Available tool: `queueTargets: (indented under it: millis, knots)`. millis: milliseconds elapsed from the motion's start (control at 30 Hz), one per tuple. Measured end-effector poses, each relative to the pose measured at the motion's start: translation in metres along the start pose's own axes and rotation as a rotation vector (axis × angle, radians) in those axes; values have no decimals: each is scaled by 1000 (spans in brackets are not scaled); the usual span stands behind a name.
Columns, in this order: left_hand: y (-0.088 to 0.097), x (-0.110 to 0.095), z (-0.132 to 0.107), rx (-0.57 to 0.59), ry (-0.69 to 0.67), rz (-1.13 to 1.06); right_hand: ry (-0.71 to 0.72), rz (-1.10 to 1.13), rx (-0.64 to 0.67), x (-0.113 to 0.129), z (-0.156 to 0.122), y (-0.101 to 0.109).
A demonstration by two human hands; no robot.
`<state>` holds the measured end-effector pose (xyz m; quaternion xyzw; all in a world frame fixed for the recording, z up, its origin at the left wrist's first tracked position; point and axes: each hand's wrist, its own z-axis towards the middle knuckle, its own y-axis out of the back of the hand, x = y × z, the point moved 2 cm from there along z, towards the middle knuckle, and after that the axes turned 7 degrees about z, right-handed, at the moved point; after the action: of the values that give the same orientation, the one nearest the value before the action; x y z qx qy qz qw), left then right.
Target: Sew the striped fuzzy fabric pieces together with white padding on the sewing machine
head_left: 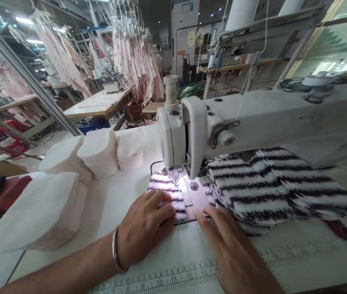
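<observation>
A small piece of black-and-white striped fleecy fabric (164,183) lies under the lit needle area of a white sewing machine (173,134). My left hand (144,224), a metal bangle at its wrist, presses on this piece with bent fingers drawn together, the fingertips just in front of the presser foot. My right hand (225,241) rests beside the metal needle plate (199,196) with its fingers apart and nothing in them. Just beyond it, under the machine arm, sits a pile of the same striped fabric (261,188).
Stacks of pale cut fabric (38,208) stand on the left of the white sewing table (106,200). A printed ruler scale (173,279) runs along its front edge. Behind are another worktable (100,106) and hanging pink garments (136,65). A person stands far back, partly hidden.
</observation>
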<state>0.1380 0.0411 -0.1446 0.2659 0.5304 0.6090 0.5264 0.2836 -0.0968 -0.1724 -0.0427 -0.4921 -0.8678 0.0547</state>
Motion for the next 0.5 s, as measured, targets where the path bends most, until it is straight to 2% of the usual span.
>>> queueTargets:
  millis: [133, 333, 500]
  knots:
    - [-1, -2, -1, -3, -19, -36, 2, 14, 37, 3, -1, -1]
    - [2, -5, -5, 21, -52, -64, -31, -18, 73, 21, 4, -12]
    - [1, -5, 2, -5, -51, -52, -49, 20, 71, 19, 17, -18]
